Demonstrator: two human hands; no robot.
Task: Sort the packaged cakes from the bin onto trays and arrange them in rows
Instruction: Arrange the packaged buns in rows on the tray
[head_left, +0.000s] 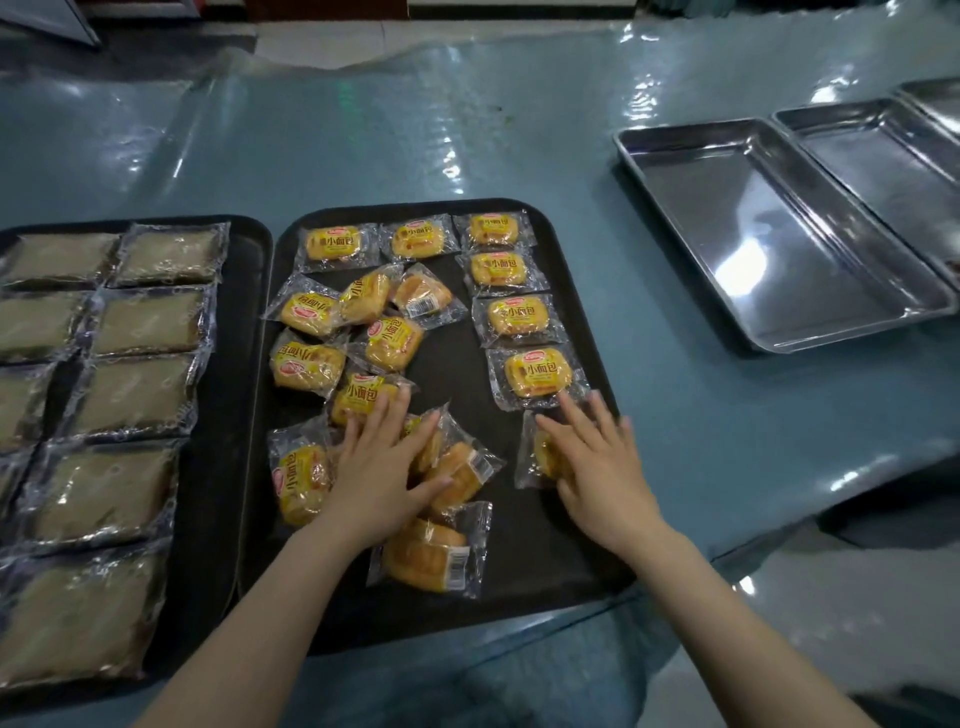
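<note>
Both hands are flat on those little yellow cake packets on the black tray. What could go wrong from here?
The right hand presses a packet near the black tray's right rim; a sideways push might slide it onto the table. The left hand rests on the loose pile, so sweeping could knock the neat right column crooked. Some packets lie barcode side up, so rows may end up mixed.

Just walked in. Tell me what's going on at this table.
A person is sorting yellow packaged cakes on the middle black tray. The right hand lies flat on a cake at the end of a tidy column; the left hand rests on a loose pile. Brown cakes fill another tray; steel trays hold nothing.
</note>
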